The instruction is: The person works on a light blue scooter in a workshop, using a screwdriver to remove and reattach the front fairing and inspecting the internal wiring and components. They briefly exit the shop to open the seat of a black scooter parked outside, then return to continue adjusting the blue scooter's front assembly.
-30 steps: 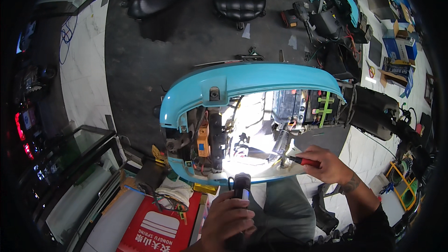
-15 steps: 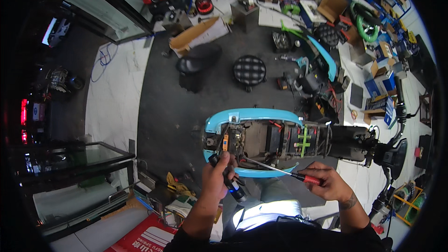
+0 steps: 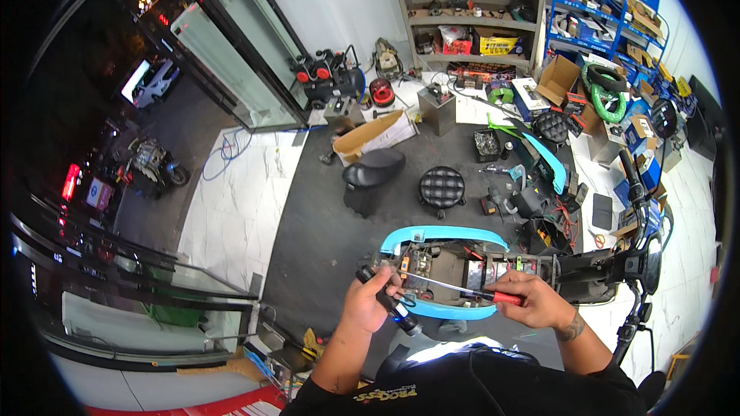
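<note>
My left hand (image 3: 366,304) is closed on a black flashlight (image 3: 402,313), its lit end turned down toward my clothing. My right hand (image 3: 539,308) grips a screwdriver (image 3: 447,286) by its red-black handle, with the long metal shaft reaching left close to my left fingers; whether they touch it is unclear. Just beyond both hands is an opened scooter body with a curved light-blue panel (image 3: 445,233), exposed wiring and batteries. Its black handlebar (image 3: 638,293) rises at the right.
A quilted stool (image 3: 441,187), a detached seat (image 3: 374,166) and a long cardboard box (image 3: 370,139) sit ahead. Glass doors (image 3: 254,85) at left show a street outside. Shelves (image 3: 470,19), boxes, tyres (image 3: 609,100) and loose parts crowd the back and right.
The view has tilted up, showing more of the room. The flashlight has swung from lighting the scooter's inside to pointing back toward me. The screwdriver has risen and now lies crosswise toward my left hand.
</note>
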Tool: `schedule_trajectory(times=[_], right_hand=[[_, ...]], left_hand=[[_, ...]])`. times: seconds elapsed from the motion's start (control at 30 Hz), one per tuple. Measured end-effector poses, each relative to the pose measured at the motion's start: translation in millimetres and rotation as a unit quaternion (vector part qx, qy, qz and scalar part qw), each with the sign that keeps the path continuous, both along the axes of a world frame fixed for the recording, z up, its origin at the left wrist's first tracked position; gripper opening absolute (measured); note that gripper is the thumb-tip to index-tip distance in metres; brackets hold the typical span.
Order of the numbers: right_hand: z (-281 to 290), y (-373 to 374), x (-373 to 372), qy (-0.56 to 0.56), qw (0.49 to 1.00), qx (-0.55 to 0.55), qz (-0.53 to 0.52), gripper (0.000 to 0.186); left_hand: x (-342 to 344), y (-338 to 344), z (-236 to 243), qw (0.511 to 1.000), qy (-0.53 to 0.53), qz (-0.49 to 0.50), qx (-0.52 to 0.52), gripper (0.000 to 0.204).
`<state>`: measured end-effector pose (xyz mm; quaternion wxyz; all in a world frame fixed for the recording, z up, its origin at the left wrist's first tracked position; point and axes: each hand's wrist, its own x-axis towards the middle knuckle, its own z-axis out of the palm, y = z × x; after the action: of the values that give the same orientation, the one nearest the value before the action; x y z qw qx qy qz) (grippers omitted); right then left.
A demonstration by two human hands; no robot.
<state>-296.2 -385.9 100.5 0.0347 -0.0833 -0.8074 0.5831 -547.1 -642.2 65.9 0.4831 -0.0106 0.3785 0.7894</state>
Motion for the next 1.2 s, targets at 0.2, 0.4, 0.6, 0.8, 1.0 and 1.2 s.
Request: schedule_trajectory(times=[0.2,0.4,0.6,0.8,1.0,1.2], right_hand=[[14.5,-40.9,5.2,0.018,0.999,0.026,-0.025,0.039],[13.0,-102.6,-2.7,0.075,0.995,0.048,-0.036,0.040],[19.2,-160.6,-3.7,0.071,0.993,0.055,-0.083,0.039],[21.5,-196.6,-1.1,0.046,0.987,0.085,-0.128,0.037],[18.9,-184.6,-4.4,0.051,0.982,0.134,-0.121,0.038],[-0.9,-128.6,-2.3,0.079,0.951,0.287,-0.083,0.042]], left_hand=[[-7.2,-25.4,5.2,0.998,0.036,0.044,0.008,0.022],[-13.3,-63.8,8.8,0.998,0.053,0.033,0.016,0.024],[-16.8,-99.0,12.7,0.997,0.064,0.044,0.019,0.024],[-23.9,-110.5,16.8,0.987,0.146,0.048,-0.047,0.023],[-22.4,-105.0,17.4,0.986,0.140,0.051,-0.071,0.024],[-10.4,-64.4,8.9,0.982,0.126,0.077,-0.118,0.025]])
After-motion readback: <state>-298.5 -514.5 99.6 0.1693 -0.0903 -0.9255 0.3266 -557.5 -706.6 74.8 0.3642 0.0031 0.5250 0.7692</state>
